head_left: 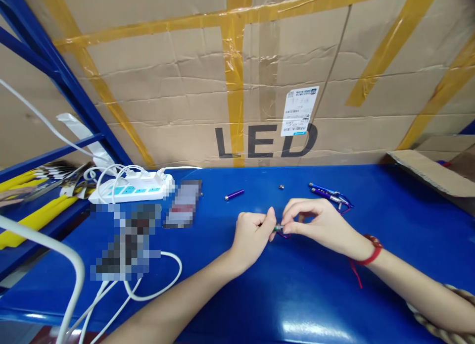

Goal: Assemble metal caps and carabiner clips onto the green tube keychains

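Just above the blue table, my left hand (254,237) is closed with thumb and fingers on a small green and silver part (278,228). My right hand (319,225) pinches the silver end of the same part from the other side. A thin purple cord (285,235) shows below it. The fingers hide most of the part, so its kind cannot be made out. Beyond my hands lie a purple metal tube (234,195) and a tiny silver piece (281,187). Behind my right hand are slim blue and purple pen-like tubes (326,190) with cords.
A white power strip (133,188) with tangled cables sits at the back left, near two blurred flat objects (183,205). A white cable (180,270) loops over the table. A large cardboard box (178,96) stands behind; an open carton (430,171) is at right.
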`<state>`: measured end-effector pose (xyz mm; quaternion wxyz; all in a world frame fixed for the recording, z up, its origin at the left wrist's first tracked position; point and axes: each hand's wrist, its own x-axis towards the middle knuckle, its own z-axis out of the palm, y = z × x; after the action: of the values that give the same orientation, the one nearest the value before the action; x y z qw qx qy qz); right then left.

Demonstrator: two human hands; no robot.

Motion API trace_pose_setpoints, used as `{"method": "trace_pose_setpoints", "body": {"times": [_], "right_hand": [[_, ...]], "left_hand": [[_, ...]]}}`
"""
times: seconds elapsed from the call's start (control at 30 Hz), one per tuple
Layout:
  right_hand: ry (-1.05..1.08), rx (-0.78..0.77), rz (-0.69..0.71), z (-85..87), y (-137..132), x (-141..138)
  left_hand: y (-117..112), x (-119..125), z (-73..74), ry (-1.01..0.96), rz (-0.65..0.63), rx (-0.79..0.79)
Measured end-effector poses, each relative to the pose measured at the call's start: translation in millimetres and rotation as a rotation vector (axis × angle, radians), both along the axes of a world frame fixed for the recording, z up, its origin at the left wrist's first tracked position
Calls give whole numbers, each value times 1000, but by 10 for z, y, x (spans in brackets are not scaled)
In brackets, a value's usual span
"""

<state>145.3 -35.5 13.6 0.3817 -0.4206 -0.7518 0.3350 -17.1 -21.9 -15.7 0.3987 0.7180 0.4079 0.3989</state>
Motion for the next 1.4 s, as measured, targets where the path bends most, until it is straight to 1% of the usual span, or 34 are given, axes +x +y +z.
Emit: {"method": "trace_pose_setpoints", "body": {"times": [0.13,0.23,0.37,0.47,0.6,0.7,0.8,0.87,0.93,1.0,1.07,1.17,1.27,1.33,1.4], "right_hand": [[-19,-127,80,-19,39,18],[0,-205,70,-40,55,32],[-36,-236,64,-58,53,39],[-86,-226,98,-65,45,46],[-180,-200,150,-59,18,51],[-277,-110,149,-41,-26,34],[-334,-38,145,-22,-70,9],[-363,-22,147,-13,-81,4],[-382,-24,154,-7,-70,22],[-374,-52,148,2,-37,61],[-324,-115,137,22,5,110],[-233,-196,135,70,54,172],[-190,-252,134,106,65,193],[-173,-297,139,106,60,190],[-161,-325,155,85,55,180]], "left_hand": [[-7,-10,-20,68,-21,57],[-22,-10,-34,89,-34,82],[-39,-7,-60,79,-44,63],[-36,-9,-95,110,-52,58],[-14,-12,-143,155,-94,118],[0,-16,-149,173,-69,82],[5,-19,-125,183,-41,58],[7,-16,-99,193,-52,105],[9,-7,-69,197,-35,183],[11,3,-36,191,-9,272],[11,8,-5,163,-21,316],[9,0,20,127,-113,278],[3,-20,1,119,-195,224],[-5,-32,-31,119,-218,227],[-9,-42,-66,135,-210,280]]}}
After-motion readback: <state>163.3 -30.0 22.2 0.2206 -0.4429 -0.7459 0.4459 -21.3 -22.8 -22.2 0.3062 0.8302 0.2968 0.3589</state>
